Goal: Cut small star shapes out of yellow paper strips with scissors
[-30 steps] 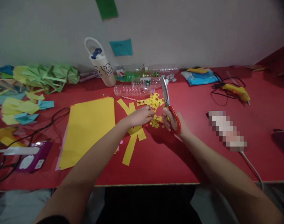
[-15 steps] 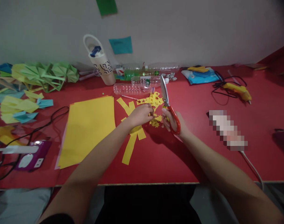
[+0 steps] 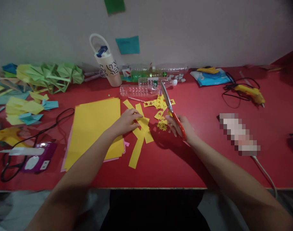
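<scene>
My right hand [image 3: 181,126] is closed around the red handle of a pair of scissors [image 3: 174,114], whose blades point up and away from me. My left hand [image 3: 130,120] is open, fingers apart, at the loose yellow paper strips [image 3: 138,147]; whether its fingertips touch them I cannot tell. Between the hands lies a small pile of yellow paper stars [image 3: 162,124]. Just behind it are yellow strips with star-shaped holes [image 3: 159,102]. To the left of the strips rests a stack of yellow paper sheets [image 3: 95,128], partly covered by my left forearm.
Clear plastic bottles [image 3: 139,90] lie along the back beside a white tumbler [image 3: 109,70]. Folded green paper shapes [image 3: 50,75] and a purple power strip [image 3: 38,160] are on the left. At right are a yellow glue gun [image 3: 249,94], a blue packet [image 3: 210,78] and a blurred-out object [image 3: 239,134].
My left hand has moved left, away from the stars and punched strips, to the loose yellow strips. My right hand still holds the scissors. The view has shifted slightly.
</scene>
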`<action>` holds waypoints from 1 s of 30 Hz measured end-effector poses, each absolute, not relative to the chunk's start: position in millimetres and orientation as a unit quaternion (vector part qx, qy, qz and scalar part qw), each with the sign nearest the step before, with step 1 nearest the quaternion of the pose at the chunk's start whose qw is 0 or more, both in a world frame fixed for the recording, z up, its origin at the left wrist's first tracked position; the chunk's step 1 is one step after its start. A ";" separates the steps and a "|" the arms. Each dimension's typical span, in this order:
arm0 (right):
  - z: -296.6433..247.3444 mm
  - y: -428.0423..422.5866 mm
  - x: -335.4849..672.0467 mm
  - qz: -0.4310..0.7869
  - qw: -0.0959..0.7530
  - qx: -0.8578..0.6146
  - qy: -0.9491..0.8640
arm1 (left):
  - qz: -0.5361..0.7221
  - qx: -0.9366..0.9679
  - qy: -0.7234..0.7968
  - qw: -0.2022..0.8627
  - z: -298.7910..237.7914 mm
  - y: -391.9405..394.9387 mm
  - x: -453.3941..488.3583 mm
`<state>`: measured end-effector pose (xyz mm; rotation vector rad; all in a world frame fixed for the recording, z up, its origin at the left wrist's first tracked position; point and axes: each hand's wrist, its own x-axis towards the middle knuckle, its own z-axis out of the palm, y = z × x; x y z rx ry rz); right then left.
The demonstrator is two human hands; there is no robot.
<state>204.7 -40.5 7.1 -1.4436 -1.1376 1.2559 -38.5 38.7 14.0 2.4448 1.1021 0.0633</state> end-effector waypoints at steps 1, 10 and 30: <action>6.7 -40.9 203.5 0.506 0.438 -0.583 -0.461 | 0.013 0.893 0.390 0.226 14.3 41.6 -34.8; 8.1 -41.7 202.0 0.499 0.435 -0.582 -0.472 | -0.085 0.898 0.351 0.251 17.5 76.4 -10.9; 6.5 -44.0 197.9 0.501 0.421 -0.573 -0.493 | 0.049 0.841 0.360 0.400 36.7 67.9 -12.5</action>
